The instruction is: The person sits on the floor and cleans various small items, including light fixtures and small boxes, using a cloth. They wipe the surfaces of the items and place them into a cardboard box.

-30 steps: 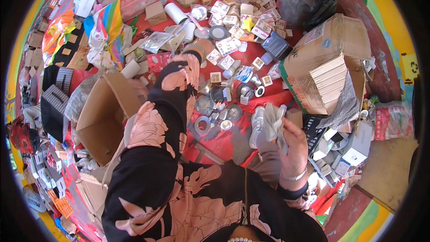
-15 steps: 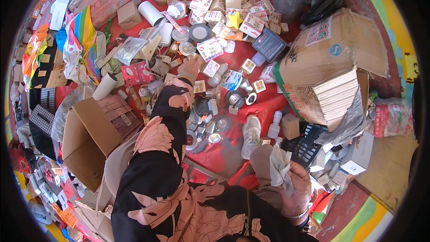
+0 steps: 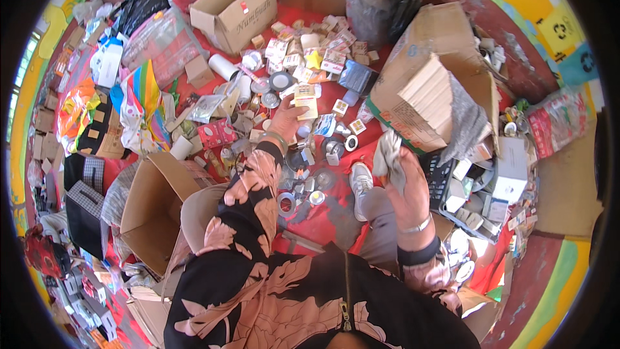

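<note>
My left hand grips a small pale yellow and white box by its side, held above the pile on the red floor covering. Loosely crumpled in my raised right hand is a greyish cloth, which hangs by the thumb and fingers. Around the left hand lie a dark round disc, a pink box and several small white boxes, one of them a white box just right of the held one. A dark rectangular container rests farther right.
An open cardboard box stands at my left, another cardboard box at the far side. A large tilted carton is at the right, near a dark crate of mixed items. My white shoe sits among small parts.
My left hand, earlier reaching down into the pile, now holds up the small box. My right hand has risen and moved forward with the cloth. The whole view has shifted.
</note>
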A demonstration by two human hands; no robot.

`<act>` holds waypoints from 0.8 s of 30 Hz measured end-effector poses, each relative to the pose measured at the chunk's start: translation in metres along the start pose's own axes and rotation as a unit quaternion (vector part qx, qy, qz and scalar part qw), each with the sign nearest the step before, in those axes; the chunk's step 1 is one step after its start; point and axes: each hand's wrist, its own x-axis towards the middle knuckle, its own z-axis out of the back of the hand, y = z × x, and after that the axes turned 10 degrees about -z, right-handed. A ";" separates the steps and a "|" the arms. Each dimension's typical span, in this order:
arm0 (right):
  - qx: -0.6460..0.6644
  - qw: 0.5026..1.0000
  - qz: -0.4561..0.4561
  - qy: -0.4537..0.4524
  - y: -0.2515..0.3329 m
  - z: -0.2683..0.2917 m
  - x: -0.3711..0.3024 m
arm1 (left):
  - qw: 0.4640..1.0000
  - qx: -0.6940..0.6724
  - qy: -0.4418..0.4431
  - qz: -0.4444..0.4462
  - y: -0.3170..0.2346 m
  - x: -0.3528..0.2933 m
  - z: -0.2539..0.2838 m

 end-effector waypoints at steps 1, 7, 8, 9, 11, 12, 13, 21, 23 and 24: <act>0.014 0.999 0.027 0.018 0.001 0.002 0.004 | 0.996 -0.062 0.057 -0.017 -0.010 -0.013 -0.029; 0.015 0.974 0.219 0.058 0.014 -0.004 0.003 | 0.982 -0.039 0.183 0.020 -0.056 -0.089 -0.149; -0.040 0.961 0.269 0.044 0.013 -0.014 -0.003 | 0.983 -0.004 0.181 0.035 -0.071 -0.108 -0.168; -0.097 0.944 0.314 0.031 0.010 -0.026 -0.009 | 0.981 0.024 0.190 0.013 -0.076 -0.119 -0.172; -0.535 0.638 0.553 -0.006 0.016 -0.055 -0.017 | 0.975 0.082 0.206 -0.028 -0.082 -0.134 -0.177; -0.546 0.608 0.559 0.144 0.014 -0.071 -0.006 | 0.980 0.082 0.178 -0.024 -0.091 -0.146 -0.179; -0.651 0.552 0.518 0.057 -0.004 -0.084 -0.021 | 0.977 0.108 0.175 -0.061 -0.093 -0.151 -0.174; -0.554 0.695 0.459 0.019 -0.012 -0.110 0.042 | 0.924 0.269 0.227 -0.149 -0.104 -0.139 -0.158; -0.568 0.737 0.366 0.011 -0.005 -0.107 0.058 | 0.920 0.247 0.242 -0.183 -0.092 -0.139 -0.160; -0.580 0.757 0.301 0.013 0.002 -0.104 0.064 | 0.906 0.280 0.240 -0.206 -0.090 -0.139 -0.155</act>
